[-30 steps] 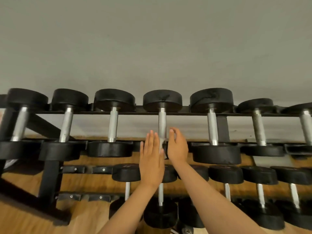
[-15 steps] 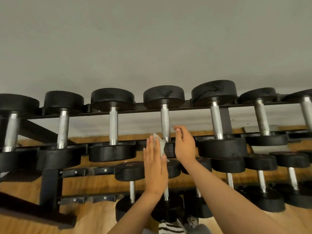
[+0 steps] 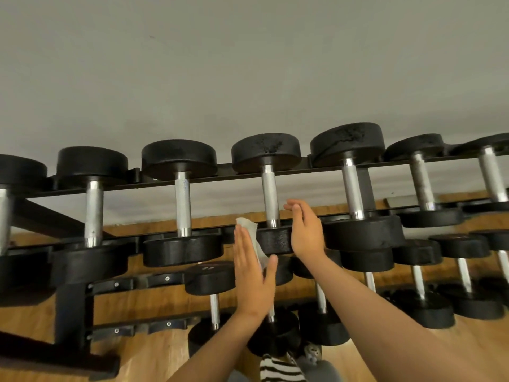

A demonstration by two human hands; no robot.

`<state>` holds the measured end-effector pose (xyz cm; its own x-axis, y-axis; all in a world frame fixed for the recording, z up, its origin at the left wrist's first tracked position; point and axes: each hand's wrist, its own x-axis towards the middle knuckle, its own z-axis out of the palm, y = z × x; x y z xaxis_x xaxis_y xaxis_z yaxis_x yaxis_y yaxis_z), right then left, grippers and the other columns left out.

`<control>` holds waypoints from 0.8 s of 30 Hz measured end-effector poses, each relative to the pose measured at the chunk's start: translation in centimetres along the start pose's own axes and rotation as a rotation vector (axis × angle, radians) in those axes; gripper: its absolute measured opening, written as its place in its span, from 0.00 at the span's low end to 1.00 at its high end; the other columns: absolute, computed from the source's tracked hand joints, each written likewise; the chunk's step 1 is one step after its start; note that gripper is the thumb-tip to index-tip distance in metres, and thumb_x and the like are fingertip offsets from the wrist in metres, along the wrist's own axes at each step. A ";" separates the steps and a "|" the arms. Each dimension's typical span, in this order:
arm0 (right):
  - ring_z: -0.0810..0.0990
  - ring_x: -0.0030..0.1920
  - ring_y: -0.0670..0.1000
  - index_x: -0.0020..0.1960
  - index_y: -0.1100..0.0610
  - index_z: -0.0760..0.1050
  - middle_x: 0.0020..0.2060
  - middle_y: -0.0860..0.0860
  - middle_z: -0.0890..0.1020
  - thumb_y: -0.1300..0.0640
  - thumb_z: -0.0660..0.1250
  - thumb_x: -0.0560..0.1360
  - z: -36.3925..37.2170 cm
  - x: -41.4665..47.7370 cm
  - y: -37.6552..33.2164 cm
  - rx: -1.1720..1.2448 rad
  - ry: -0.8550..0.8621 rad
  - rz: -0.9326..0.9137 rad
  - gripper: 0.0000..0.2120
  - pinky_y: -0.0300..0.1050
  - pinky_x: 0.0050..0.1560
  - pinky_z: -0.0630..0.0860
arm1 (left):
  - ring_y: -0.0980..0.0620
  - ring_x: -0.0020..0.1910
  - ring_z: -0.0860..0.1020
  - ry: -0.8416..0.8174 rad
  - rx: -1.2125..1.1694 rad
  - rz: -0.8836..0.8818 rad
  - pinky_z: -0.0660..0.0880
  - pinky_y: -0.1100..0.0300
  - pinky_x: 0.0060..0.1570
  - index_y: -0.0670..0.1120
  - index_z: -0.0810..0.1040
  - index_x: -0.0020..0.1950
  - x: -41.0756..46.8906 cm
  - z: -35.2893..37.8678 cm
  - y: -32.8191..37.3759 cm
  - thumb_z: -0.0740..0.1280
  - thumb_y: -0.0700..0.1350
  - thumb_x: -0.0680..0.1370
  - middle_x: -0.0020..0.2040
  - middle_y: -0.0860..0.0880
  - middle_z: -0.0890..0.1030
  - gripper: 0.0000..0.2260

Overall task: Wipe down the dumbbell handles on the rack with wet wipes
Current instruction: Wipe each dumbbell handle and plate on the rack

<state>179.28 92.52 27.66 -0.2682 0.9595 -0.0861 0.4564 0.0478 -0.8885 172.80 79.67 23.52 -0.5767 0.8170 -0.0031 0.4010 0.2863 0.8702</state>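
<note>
Largely hidden wipe (image 3: pixel 248 225), behind left hand (image 3: pixel 252 274)

Black rack (image 3: pixel 74 296) on wood floor (image 3: pixel 154 354), dumbbells (image 3: pixel 180 199) resting across rails

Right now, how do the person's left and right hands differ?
The left hand has straight fingers with the white wet wipe against its palm; the right hand holds nothing. The left hand sits lower, left of the knurled steel dumbbell handle; the right hand higher, right of it. Both are bare.

Grey wall (image 3: pixel 248 64), wooden floor (image 3: pixel 154 351), striped fabric (image 3: pixel 278 369) below.
</note>
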 end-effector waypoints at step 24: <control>0.78 0.51 0.42 0.59 0.53 0.76 0.49 0.45 0.82 0.54 0.52 0.84 0.2 0.2 0.3 0.031 0.022 0.035 0.15 0.38 0.52 0.69 | 0.59 0.74 0.65 -0.194 -0.283 -0.205 0.64 0.51 0.74 0.64 0.44 0.77 1.2 -0.8 -3.2 0.80 0.53 0.65 0.74 0.58 0.66 0.54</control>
<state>179.16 92.68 27.26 -0.2334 0.9664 -0.1080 0.4389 0.0056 -0.8985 170.23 79.32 21.18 -0.4681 0.8444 -0.2606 0.0640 0.3265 0.9430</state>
